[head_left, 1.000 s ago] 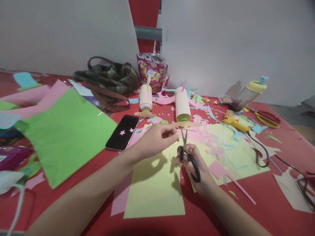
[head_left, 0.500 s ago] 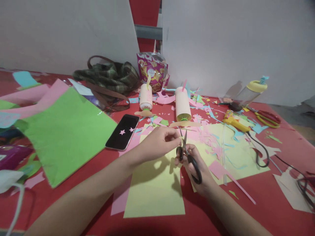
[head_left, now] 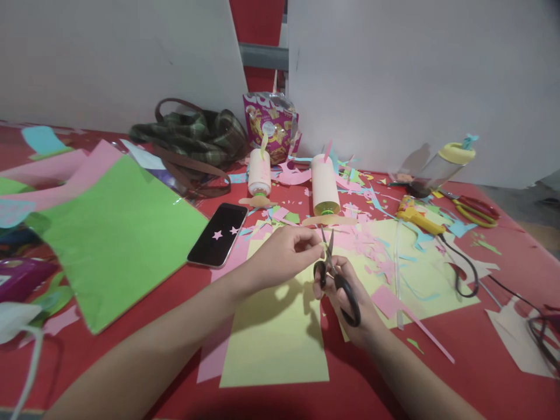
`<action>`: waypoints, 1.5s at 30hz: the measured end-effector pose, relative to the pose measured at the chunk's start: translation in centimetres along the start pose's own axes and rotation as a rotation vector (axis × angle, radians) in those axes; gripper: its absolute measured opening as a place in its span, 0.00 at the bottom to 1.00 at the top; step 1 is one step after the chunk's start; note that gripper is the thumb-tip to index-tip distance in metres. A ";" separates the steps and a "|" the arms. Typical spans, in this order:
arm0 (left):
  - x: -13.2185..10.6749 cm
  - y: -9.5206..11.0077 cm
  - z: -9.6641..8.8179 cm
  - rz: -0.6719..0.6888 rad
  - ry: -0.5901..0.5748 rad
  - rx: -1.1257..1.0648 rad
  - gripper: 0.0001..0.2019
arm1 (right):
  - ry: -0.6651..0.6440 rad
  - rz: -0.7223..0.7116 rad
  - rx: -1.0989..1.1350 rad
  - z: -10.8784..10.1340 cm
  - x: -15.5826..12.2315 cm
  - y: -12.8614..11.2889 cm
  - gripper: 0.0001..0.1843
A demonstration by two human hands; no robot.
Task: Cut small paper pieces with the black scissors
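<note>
Black-handled scissors (head_left: 347,298) are in my right hand (head_left: 345,286), fingers through the loops, blades parted and pointing away from me. My left hand (head_left: 291,251) is closed in a pinch right beside the blades; a tiny pale yellow scrap (head_left: 325,247) shows at its fingertips, mostly hidden. Both hands are above a yellow paper sheet (head_left: 275,344) that overlaps a pink sheet (head_left: 213,353). Two paper-wrapped cylinders, a smaller one (head_left: 259,169) and a larger one (head_left: 324,181), lie beyond my hands with paper propellers at their near ends.
At left are a phone (head_left: 217,236) bearing pink paper stars and a green sheet (head_left: 118,239). A bag (head_left: 196,137) and a snack packet (head_left: 272,125) sit behind. To the right lie a yellow glue gun (head_left: 420,219), larger scissors (head_left: 476,211), a clear bottle (head_left: 444,169) and many paper scraps.
The scissor blades have spread slightly wider, and my right hand has shifted a touch to the right. My left hand stays nearly where it was.
</note>
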State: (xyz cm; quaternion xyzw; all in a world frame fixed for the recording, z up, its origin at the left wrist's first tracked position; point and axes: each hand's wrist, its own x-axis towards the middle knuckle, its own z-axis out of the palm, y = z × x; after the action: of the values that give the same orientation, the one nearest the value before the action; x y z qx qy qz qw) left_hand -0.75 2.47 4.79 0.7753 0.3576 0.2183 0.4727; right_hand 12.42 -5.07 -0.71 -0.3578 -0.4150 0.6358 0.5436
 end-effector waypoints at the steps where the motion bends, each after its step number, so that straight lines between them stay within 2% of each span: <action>1: 0.0 0.0 0.0 0.002 -0.003 0.007 0.09 | -0.003 0.001 0.007 0.0 0.0 0.0 0.19; 14: -0.1 -0.1 -0.9 0.038 -0.039 0.121 0.09 | -0.037 0.016 0.049 0.0 -0.1 0.3 0.18; 22: -0.1 0.3 -1.9 0.012 -0.099 0.159 0.09 | -0.089 0.050 0.018 -0.2 -0.1 0.5 0.18; 32: -0.2 0.5 -2.6 -0.023 -0.133 0.204 0.09 | -0.088 0.098 0.031 -0.4 -0.2 0.6 0.15; 39: -0.1 0.3 -2.6 -0.016 -0.145 0.220 0.08 | -0.009 0.092 0.059 -0.2 -0.1 0.6 0.16; 45: -0.1 -0.3 -1.7 0.063 -0.311 0.247 0.07 | 0.146 -0.016 0.047 -0.1 0.3 0.3 0.18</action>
State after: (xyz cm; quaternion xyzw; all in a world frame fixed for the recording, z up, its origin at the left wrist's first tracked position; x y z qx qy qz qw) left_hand -2.10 3.50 5.28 0.8625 0.2799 0.0652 0.4165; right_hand 12.34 -4.81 -1.00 -0.3869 -0.3623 0.6133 0.5856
